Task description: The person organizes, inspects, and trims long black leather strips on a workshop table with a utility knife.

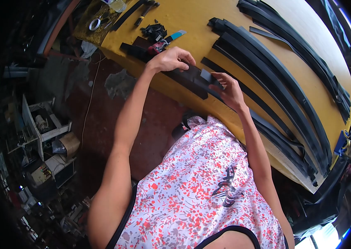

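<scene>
My left hand (171, 59) lies palm down, fingers curled, on a flat black strip (183, 78) that runs along the near edge of the yellow table (192, 18). My right hand (226, 88) is just to the right on the same strip. Its fingertips pinch a small dark grey piece (206, 76) lying on the strip. Both hands are close together at the table's edge.
Several long black curved strips (283, 83) lie across the table to the right. A blue-handled knife (174, 36), a red object (157, 47), black scraps (154, 30), a tape roll (94, 24) and hand tools (144, 10) sit at the far left. Below is a reddish floor with cluttered shelves (46, 133).
</scene>
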Demonstrator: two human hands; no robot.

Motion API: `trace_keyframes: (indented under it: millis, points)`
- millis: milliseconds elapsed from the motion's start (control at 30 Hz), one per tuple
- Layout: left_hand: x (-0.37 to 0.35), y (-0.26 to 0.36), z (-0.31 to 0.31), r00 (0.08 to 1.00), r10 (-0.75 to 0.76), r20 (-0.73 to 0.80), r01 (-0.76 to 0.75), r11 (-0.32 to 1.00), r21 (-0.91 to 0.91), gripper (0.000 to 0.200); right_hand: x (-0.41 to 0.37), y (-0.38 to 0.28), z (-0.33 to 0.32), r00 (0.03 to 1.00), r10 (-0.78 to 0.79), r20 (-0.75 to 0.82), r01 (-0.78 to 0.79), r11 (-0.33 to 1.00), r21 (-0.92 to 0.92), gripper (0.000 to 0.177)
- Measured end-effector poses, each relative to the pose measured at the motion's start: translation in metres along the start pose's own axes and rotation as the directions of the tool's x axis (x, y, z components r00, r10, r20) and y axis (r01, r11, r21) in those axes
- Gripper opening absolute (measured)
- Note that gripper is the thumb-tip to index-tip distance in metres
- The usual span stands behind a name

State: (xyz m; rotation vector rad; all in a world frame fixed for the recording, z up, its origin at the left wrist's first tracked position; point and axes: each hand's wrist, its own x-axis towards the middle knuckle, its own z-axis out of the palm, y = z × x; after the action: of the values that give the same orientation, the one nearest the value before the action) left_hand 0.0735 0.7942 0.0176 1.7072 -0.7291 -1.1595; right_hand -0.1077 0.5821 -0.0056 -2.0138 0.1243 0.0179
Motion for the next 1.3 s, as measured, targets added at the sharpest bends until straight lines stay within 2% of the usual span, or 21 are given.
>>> trace_keyframes:
  millis: [33,100,167,233,267,333,400,467,533,667,733,867,933,1167,1233,1300]
  points:
    - [-0.001,0.001,0.000,1.000,0.000,0.001,0.000,1.000,0.001,0.024,0.000,0.002,0.001,0.999,-0.037,0.017,0.038,0.999,-0.026,0.039]
    - [-0.009,0.010,0.005,0.997,0.013,-0.077,-0.005,0.994,0.113,0.019,-0.001,0.001,0.002,1.000,-0.027,-0.001,0.027,0.999,-0.031,0.037]
    - [-0.014,0.009,0.009,0.990,0.044,-0.132,-0.026,0.991,0.135,0.017,-0.004,-0.001,0.002,1.000,-0.018,-0.017,0.017,0.999,-0.035,0.035]
    - [-0.019,0.007,0.013,0.980,0.076,-0.186,-0.047,0.987,0.156,0.015,-0.007,-0.006,0.001,0.997,0.075,-0.009,-0.075,0.997,-0.014,0.030]
    - [-0.021,0.006,0.016,0.979,0.046,-0.201,-0.022,0.992,0.122,0.016,-0.008,-0.006,0.001,0.997,0.075,-0.008,-0.075,0.997,-0.014,0.030]
    - [-0.023,0.001,0.018,0.976,0.015,-0.216,0.004,0.996,0.085,0.016,-0.010,-0.005,0.002,0.999,-0.040,-0.003,0.039,0.998,-0.043,0.024]
    - [-0.023,-0.007,0.021,0.979,-0.023,-0.202,0.016,0.999,-0.038,0.016,-0.013,-0.007,0.003,0.997,-0.078,-0.018,0.076,0.995,-0.059,0.024]
    - [-0.023,-0.011,0.022,0.978,-0.040,-0.204,0.026,0.997,-0.070,0.017,-0.016,-0.007,0.004,0.993,-0.115,-0.029,0.113,0.991,-0.076,0.023]
    - [-0.024,-0.015,0.024,0.977,-0.054,-0.206,0.034,0.994,-0.102,0.017,-0.018,-0.008,0.004,0.995,-0.099,-0.019,0.099,0.995,-0.033,0.024]
    - [-0.024,-0.012,0.025,0.967,-0.043,-0.251,0.019,0.995,-0.096,0.017,-0.014,-0.007,0.000,0.998,-0.063,0.006,0.063,0.996,-0.068,0.026]
    - [-0.024,-0.009,0.024,0.964,-0.029,-0.266,0.004,0.996,-0.094,0.018,-0.010,-0.005,-0.002,0.998,0.047,0.030,-0.045,0.997,-0.060,0.031]
    - [-0.024,-0.005,0.025,0.945,-0.061,-0.322,0.028,0.994,-0.107,0.017,-0.004,-0.007,-0.010,0.989,0.120,0.083,-0.118,0.992,-0.035,0.034]
    - [-0.023,-0.005,0.025,0.938,-0.082,-0.336,0.044,0.992,-0.119,0.016,-0.003,-0.008,-0.016,0.972,0.164,0.166,-0.155,0.986,-0.069,0.036]
    - [-0.003,-0.025,0.018,0.916,-0.036,-0.400,-0.010,0.994,-0.113,0.015,0.006,-0.007,-0.014,0.973,0.203,0.106,-0.203,0.979,-0.017,0.040]
    - [0.002,-0.026,0.014,0.918,-0.008,-0.397,-0.025,0.997,-0.078,0.016,0.011,-0.013,-0.015,0.984,0.171,0.046,-0.161,0.971,-0.177,0.043]
    - [0.006,-0.019,0.012,0.916,-0.016,-0.400,-0.014,0.997,-0.072,0.016,0.012,-0.013,-0.017,0.986,0.157,0.059,-0.143,0.971,-0.194,0.046]
